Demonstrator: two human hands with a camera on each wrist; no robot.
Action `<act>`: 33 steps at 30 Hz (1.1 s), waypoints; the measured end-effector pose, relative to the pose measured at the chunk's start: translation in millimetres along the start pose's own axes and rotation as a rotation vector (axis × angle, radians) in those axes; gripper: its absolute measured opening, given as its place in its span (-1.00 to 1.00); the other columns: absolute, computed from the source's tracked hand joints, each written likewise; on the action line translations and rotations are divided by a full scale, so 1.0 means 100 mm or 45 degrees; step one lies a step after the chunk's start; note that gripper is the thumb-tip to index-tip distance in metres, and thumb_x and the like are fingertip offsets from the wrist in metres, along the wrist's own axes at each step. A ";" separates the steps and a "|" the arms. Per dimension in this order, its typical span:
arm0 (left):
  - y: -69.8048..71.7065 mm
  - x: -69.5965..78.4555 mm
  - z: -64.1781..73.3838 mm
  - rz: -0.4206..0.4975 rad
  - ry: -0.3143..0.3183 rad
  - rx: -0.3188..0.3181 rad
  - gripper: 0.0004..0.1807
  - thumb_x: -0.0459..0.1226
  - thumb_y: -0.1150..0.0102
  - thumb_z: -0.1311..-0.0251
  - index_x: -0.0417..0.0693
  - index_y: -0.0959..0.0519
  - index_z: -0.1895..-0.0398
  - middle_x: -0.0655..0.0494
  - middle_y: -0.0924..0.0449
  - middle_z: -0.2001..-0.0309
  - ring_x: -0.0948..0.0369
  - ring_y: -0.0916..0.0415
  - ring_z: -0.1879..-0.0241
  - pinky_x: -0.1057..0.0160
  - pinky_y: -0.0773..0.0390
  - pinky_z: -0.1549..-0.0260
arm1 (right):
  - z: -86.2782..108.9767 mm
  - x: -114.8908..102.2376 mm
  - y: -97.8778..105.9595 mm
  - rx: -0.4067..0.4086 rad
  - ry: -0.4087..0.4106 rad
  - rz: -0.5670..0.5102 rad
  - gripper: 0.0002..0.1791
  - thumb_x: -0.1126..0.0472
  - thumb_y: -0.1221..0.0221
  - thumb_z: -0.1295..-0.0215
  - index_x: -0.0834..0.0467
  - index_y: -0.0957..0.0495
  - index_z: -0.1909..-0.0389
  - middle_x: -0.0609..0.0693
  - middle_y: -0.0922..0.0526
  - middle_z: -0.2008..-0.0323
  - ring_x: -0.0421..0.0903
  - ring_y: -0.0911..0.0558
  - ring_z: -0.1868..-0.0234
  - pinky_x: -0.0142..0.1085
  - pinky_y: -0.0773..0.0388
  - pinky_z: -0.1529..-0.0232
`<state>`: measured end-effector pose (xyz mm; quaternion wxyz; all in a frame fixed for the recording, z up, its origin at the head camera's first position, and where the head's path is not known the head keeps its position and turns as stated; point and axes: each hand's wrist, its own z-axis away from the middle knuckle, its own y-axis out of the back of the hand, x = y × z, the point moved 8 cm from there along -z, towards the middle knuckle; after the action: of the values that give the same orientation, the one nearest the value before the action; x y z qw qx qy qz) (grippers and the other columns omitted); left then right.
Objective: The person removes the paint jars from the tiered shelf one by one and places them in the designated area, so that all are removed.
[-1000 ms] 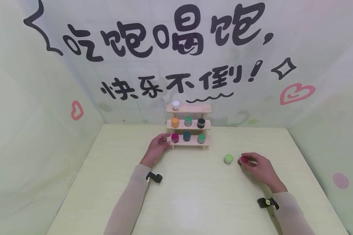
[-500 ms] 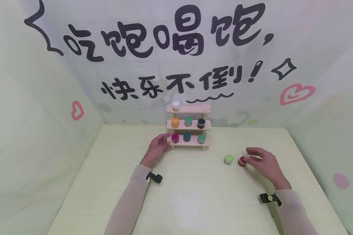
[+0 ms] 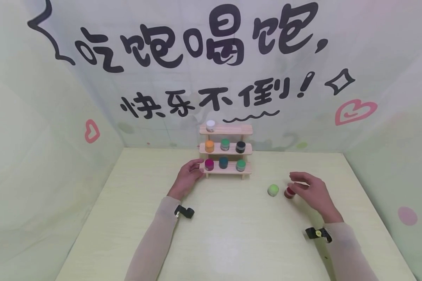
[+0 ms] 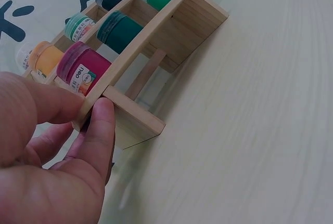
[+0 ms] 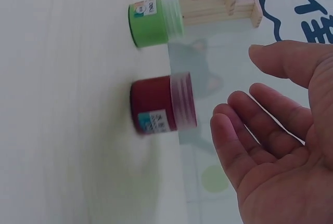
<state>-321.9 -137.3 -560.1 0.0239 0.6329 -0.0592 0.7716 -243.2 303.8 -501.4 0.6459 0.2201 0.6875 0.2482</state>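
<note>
While upright, red jar (image 5: 152, 102) on table (image 3: 225, 226)

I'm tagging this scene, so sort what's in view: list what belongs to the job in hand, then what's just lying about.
Seems part of the job:
rack, held at one end by the left hand
dark red jar, with the right hand near but apart
light green jar
seven jars on the rack

Seems just background:
lettered wall cloth
black wrist gadgets
</note>
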 end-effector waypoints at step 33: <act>0.02 0.01 0.01 0.004 -0.038 0.025 -0.56 -0.42 -0.22 -0.42 -0.09 -0.55 -0.34 -0.05 -0.55 0.02 0.11 -0.69 0.08 0.16 -0.76 -0.13 | -0.48 -0.93 -0.38 -0.026 0.234 -0.221 -0.51 0.14 -0.35 -0.45 0.26 -0.57 -0.30 0.23 -0.70 -0.17 0.18 -0.68 -0.19 -0.68 -0.59 -0.06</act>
<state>-321.5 -139.3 -558.8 0.0156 0.6444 -0.0528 0.7627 -284.0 213.1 -450.9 0.6014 0.1293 0.7578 0.2176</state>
